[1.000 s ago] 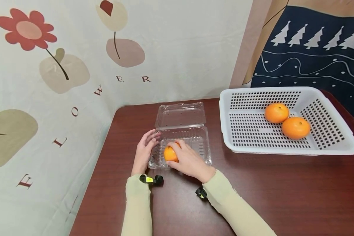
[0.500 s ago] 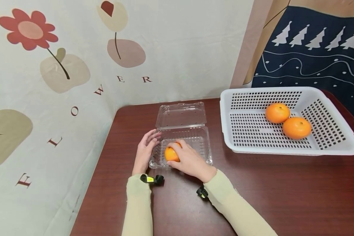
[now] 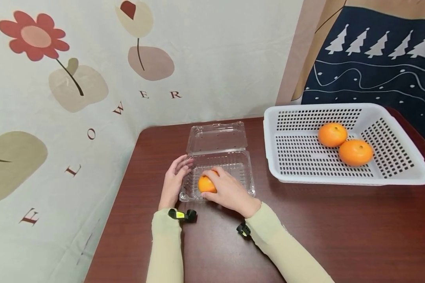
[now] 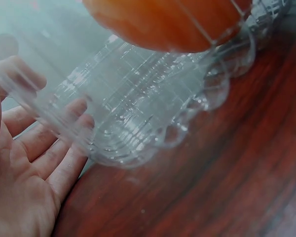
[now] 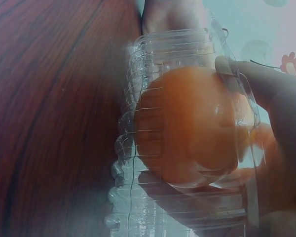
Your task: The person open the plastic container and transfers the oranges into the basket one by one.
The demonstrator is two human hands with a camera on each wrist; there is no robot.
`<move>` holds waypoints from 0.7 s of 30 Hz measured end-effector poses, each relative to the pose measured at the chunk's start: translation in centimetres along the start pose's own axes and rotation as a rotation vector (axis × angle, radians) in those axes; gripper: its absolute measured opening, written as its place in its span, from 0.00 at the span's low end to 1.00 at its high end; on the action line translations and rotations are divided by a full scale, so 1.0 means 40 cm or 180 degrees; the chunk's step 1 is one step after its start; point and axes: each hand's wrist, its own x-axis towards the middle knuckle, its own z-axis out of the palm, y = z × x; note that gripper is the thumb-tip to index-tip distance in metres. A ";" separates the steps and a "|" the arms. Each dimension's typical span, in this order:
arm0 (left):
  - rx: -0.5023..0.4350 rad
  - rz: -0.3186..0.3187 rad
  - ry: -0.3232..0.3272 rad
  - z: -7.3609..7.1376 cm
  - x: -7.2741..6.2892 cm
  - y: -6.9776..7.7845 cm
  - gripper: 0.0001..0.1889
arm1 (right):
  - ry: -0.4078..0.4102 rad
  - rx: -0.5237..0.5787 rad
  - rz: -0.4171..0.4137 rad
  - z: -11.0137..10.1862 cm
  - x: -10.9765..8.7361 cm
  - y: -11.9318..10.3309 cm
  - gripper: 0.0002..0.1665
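Note:
A clear plastic clamshell box [image 3: 241, 167] lies on the table with its lid [image 3: 217, 138] folded back flat behind it. Inside its base, near the front left, is an orange mandarin [image 3: 206, 184]. My right hand [image 3: 231, 193] reaches over the front rim and grips this mandarin from above, thumb on the near side. At the box's left side, my left hand [image 3: 172, 181] rests with fingers extended along the wall. The left wrist view shows the palm [image 4: 19, 192] turned to the box, with fingertips against the clear plastic.
A white perforated basket [image 3: 274, 157] stands to the right, with two mandarins [image 3: 355, 152] touching in its right half. The brown wooden table [image 3: 212, 247] ends at a patterned cloth [image 3: 212, 59] behind and on the left. Each wrist wears a black strapped camera [image 3: 182, 215].
The right hand and its mandarin have shifted very slightly to the right. The left hand, the box and the basket look unchanged apart from a small head-camera drift.

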 end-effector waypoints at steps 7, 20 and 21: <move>-0.0001 -0.0016 0.0015 0.000 0.001 0.000 0.22 | 0.0017 0.0042 -0.0021 -0.004 0.001 0.003 0.31; 0.0006 -0.0012 0.0021 0.000 0.003 -0.002 0.22 | 0.0157 0.0017 -0.0012 -0.014 0.002 0.008 0.32; -0.0004 -0.0012 0.0022 0.000 0.002 -0.002 0.22 | 0.0164 0.0019 -0.0007 -0.016 0.002 0.008 0.32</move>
